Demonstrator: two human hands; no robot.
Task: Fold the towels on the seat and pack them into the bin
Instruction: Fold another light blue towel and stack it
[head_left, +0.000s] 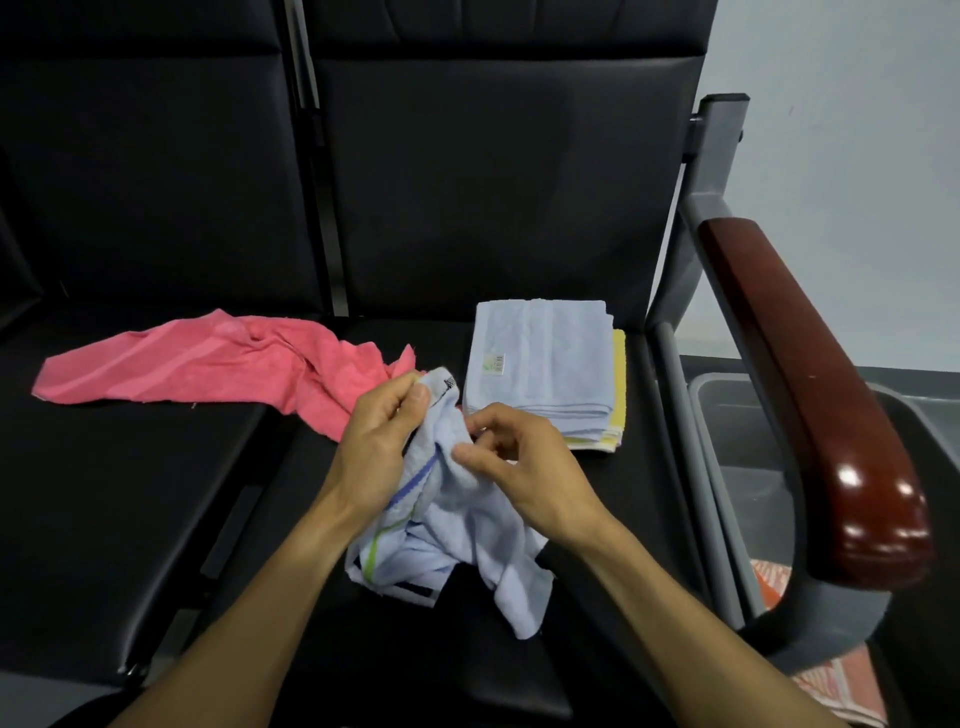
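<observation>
A crumpled light blue towel (457, 540) with blue and green stripes hangs over the front of the black seat (519, 670). My left hand (379, 441) pinches its top corner, lifted off the seat. My right hand (514, 467) grips a fold of the same towel just to the right. Behind my hands, a neat stack of folded towels (545, 364) lies on the seat, pale blue on top with yellow edges showing beneath. An unfolded pink towel (208, 364) sprawls across the seat to the left. The grey bin (727, 405) stands right of the seat, beyond the armrest.
A dark red wooden armrest (810, 395) on a grey metal frame runs along the right side, between the seat and the bin. Black seat backs rise behind. A gap separates the two seat cushions. A patterned orange cloth (841, 686) lies on the floor at lower right.
</observation>
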